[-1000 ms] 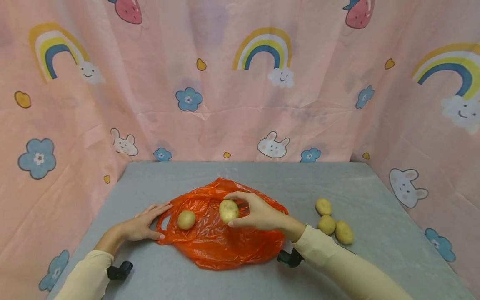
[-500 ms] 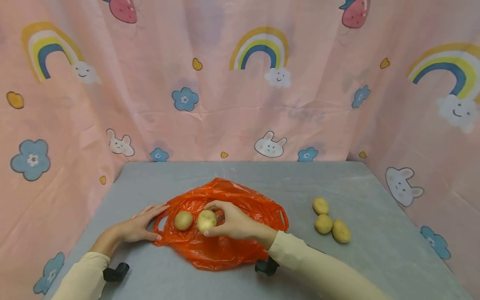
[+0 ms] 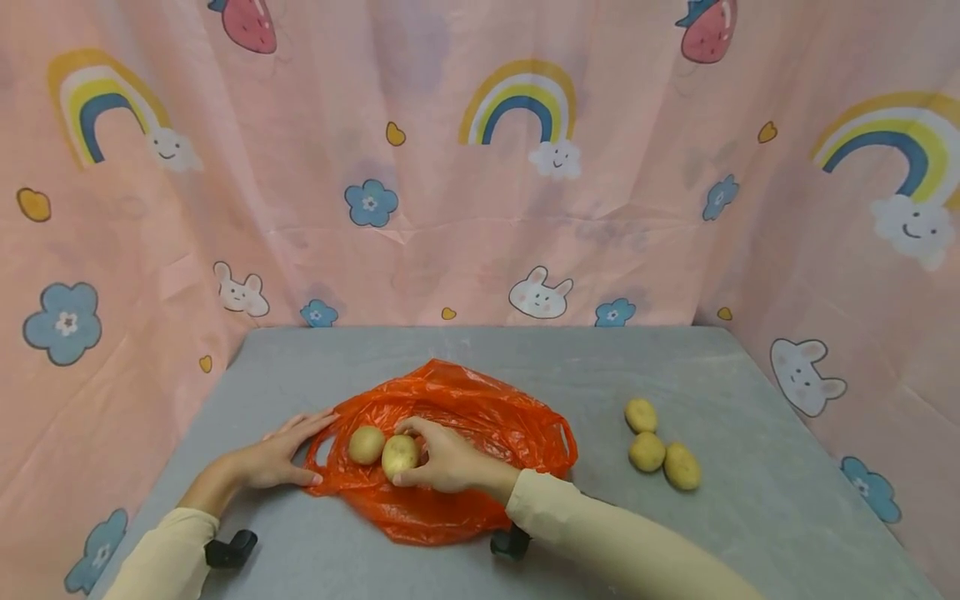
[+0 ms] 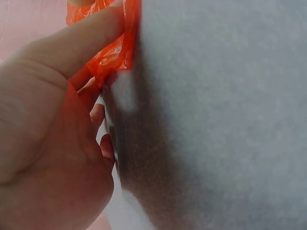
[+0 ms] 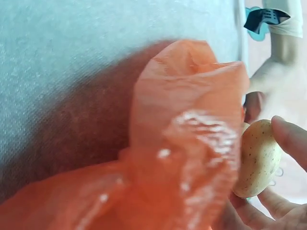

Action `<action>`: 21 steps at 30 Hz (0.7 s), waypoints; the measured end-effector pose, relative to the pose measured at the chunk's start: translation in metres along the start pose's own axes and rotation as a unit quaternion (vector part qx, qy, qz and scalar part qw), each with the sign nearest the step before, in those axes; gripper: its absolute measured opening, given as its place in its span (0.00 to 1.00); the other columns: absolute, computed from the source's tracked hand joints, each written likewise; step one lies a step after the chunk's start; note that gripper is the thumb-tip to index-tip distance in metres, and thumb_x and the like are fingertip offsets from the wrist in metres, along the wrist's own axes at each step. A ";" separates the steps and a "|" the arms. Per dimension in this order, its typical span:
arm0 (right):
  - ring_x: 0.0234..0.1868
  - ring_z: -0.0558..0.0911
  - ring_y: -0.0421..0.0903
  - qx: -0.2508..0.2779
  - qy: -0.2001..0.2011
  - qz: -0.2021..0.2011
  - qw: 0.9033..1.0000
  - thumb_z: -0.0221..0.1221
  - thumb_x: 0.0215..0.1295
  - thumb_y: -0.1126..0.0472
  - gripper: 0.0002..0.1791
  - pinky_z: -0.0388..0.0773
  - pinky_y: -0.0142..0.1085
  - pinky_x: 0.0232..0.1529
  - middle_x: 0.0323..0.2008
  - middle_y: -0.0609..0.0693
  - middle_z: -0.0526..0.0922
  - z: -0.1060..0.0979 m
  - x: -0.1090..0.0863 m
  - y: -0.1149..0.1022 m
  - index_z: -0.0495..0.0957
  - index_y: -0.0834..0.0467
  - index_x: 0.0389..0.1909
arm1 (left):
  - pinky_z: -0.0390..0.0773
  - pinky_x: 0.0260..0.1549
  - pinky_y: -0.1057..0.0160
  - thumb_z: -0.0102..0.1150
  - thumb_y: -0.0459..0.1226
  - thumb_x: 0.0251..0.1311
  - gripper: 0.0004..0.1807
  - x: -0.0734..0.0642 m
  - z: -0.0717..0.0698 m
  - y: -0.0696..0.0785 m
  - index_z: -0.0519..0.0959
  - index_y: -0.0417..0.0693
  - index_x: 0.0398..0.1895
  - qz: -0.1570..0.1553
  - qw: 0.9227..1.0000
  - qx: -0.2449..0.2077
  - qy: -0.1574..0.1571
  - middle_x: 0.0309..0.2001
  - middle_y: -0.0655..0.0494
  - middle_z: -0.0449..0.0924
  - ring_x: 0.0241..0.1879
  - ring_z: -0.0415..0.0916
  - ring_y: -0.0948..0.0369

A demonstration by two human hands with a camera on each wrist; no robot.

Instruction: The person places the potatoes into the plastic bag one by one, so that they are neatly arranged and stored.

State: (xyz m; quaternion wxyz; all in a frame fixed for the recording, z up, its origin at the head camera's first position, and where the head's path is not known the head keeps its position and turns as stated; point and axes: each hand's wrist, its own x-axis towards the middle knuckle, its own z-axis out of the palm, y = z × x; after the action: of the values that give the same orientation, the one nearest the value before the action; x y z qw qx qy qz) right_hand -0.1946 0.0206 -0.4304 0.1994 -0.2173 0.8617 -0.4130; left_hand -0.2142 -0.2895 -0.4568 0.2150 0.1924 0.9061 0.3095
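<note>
A red plastic bag lies spread on the table, its mouth loose and its left loop handle beside my left hand. That hand's fingers are extended, with the fingertips and thumb touching the bag's left edge. In the left wrist view the thumb overlaps the red film. My right hand holds a potato between thumb and fingers, low over the bag. Another potato sits on the bag just left of it, the two side by side. The right wrist view shows the held potato partly behind red film.
Three more potatoes, the nearest one among them, lie grouped on the grey table to the right of the bag. A pink printed curtain surrounds the table at the back and sides.
My right hand has carried its potato leftward and lower, from over the bag's middle to beside the other potato. My left hand has stayed at the bag's left edge.
</note>
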 end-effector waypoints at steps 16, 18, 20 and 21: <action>0.46 0.77 0.43 -0.052 0.015 0.034 0.998 0.74 0.56 0.57 0.29 0.78 0.40 0.48 0.51 0.49 0.80 0.002 0.014 -0.001 0.74 0.51 0.58 | 0.38 0.61 0.16 0.72 0.48 0.56 0.52 0.000 0.002 0.000 0.55 0.51 0.80 -0.003 1.000 0.001 -0.002 0.80 0.35 0.46 0.77 0.38 0.31; 0.45 0.77 0.43 -0.058 0.015 0.039 0.997 0.74 0.56 0.57 0.29 0.78 0.39 0.47 0.51 0.49 0.80 0.003 0.016 -0.001 0.75 0.51 0.58 | 0.37 0.61 0.16 0.72 0.48 0.56 0.52 0.000 0.002 0.000 0.54 0.51 0.80 -0.004 1.000 -0.003 -0.003 0.80 0.36 0.45 0.77 0.37 0.31; 0.45 0.77 0.43 -0.066 0.016 0.041 0.997 0.74 0.56 0.56 0.29 0.77 0.39 0.48 0.51 0.49 0.81 0.003 0.017 -0.001 0.75 0.51 0.58 | 0.37 0.61 0.16 0.72 0.48 0.56 0.52 0.001 0.001 -0.001 0.54 0.51 0.80 -0.004 1.000 0.000 -0.002 0.80 0.36 0.45 0.77 0.37 0.31; 0.46 0.77 0.43 -0.069 0.016 0.042 0.997 0.74 0.56 0.56 0.29 0.77 0.39 0.48 0.51 0.49 0.81 0.003 0.018 -0.001 0.75 0.52 0.58 | 0.37 0.62 0.16 0.72 0.48 0.55 0.52 0.002 0.001 -0.001 0.55 0.51 0.80 -0.005 1.000 0.000 -0.002 0.80 0.36 0.45 0.77 0.37 0.31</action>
State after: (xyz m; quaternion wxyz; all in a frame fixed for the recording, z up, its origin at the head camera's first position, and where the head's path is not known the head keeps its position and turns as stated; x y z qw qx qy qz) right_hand -0.2080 0.0082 -0.4338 0.1869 -0.1876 0.8996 -0.3472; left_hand -0.2152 -0.2889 -0.4583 0.2185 0.1885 0.9065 0.3082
